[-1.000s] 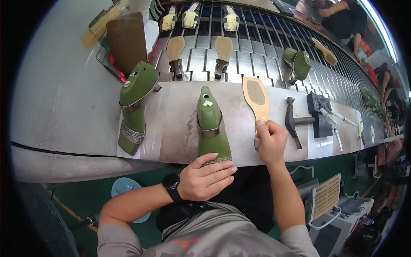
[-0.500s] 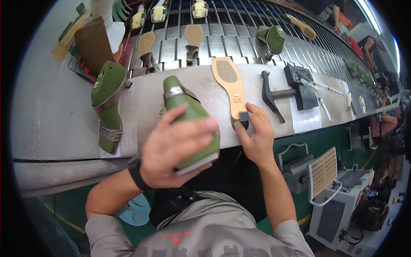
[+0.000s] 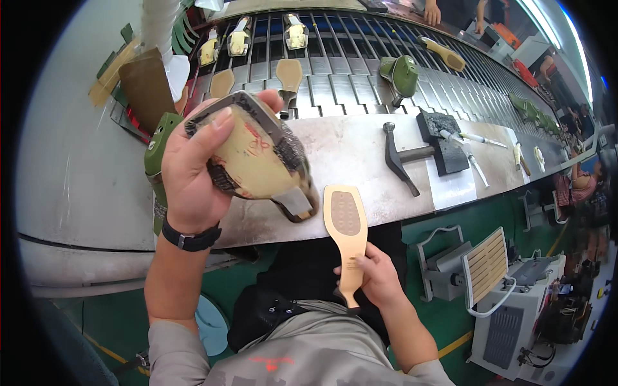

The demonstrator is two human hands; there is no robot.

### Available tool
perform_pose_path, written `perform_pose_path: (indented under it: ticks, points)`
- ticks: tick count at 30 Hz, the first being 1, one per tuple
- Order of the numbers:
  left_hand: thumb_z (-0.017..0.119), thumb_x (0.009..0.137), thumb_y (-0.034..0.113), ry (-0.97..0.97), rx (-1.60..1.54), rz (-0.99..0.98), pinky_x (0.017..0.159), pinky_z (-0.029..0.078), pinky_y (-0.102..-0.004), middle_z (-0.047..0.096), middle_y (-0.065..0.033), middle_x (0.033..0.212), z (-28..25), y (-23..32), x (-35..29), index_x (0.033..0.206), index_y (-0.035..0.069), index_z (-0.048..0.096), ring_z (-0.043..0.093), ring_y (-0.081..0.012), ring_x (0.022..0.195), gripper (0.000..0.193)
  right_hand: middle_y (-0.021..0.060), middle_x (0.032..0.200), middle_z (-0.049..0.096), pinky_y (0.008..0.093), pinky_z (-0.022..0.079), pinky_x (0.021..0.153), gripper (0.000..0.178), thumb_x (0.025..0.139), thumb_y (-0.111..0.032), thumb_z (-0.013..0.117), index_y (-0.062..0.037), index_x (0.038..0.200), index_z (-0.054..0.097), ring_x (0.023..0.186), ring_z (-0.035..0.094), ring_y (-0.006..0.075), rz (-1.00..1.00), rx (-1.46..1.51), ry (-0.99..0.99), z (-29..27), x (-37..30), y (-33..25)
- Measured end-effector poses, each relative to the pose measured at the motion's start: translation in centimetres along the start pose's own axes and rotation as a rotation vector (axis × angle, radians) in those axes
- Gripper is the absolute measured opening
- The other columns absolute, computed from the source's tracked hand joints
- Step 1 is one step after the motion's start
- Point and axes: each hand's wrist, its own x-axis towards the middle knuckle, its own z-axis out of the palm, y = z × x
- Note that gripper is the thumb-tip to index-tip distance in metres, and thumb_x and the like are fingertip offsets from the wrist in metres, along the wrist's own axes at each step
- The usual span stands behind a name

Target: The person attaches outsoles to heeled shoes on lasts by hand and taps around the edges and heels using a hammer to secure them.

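Note:
My left hand [image 3: 190,177] is wrapped round a lasted shoe upper [image 3: 254,154], raised over the bench. Its cream underside with red markings is turned towards me, and dark strap ends are folded over its edges. The thumb presses on that underside. My right hand [image 3: 380,276] is closed on the narrow middle of a tan heeled shoe sole [image 3: 347,222]. The sole's wide front end lies over the bench's near edge, while its heel end points down towards me. The two pieces are apart. Another green shoe [image 3: 159,145] stands partly hidden behind my left hand.
On the bench [image 3: 354,145] are a hammer [image 3: 398,161], a black block [image 3: 444,145] and thin applicators [image 3: 479,168]. The roller conveyor [image 3: 347,83] beyond carries soles, lasted uppers and a green shoe [image 3: 400,76]. A slatted machine [image 3: 487,267] stands at the right.
My left hand has lifted the green lasted upper and tipped it so its underside faces me. My right hand has drawn the sole back towards me, partly off the bench.

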Motion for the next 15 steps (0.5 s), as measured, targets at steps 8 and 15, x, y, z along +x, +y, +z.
perform_pose_path:
  ticks: [8, 15]
  points:
    - [0.068, 0.103, 0.013, -0.060, -0.091, -0.076, 0.104, 0.059, -0.0450, 0.068, -0.0281, 0.134, 4.2, -2.1, 0.4, 0.143, -0.002, 0.052, 0.070, -0.0328, 0.122, 0.046, 0.0235, 0.103, 0.074, 0.0462, 0.067, 0.078, 0.029, 0.102, -0.009, 0.063, 0.0102, 0.123, 0.060, 0.086, 0.077, 0.0310, -0.388, -0.155, 0.057, 4.0, -1.7, -4.4]
    - [0.072, 0.102, 0.014, -0.212, -0.077, -0.052, 0.105, 0.059, -0.0473, 0.069, -0.0276, 0.133, 5.8, -2.2, -1.3, 0.141, -0.002, 0.054, 0.069, -0.0352, 0.125, 0.045, 0.0192, 0.095, 0.078, 0.0336, 0.065, 0.074, 0.023, 0.104, -0.009, 0.063, 0.0121, 0.109, 0.072, 0.082, 0.077, 0.0206, -0.495, -0.420, -0.343, 11.3, -2.4, -9.4]
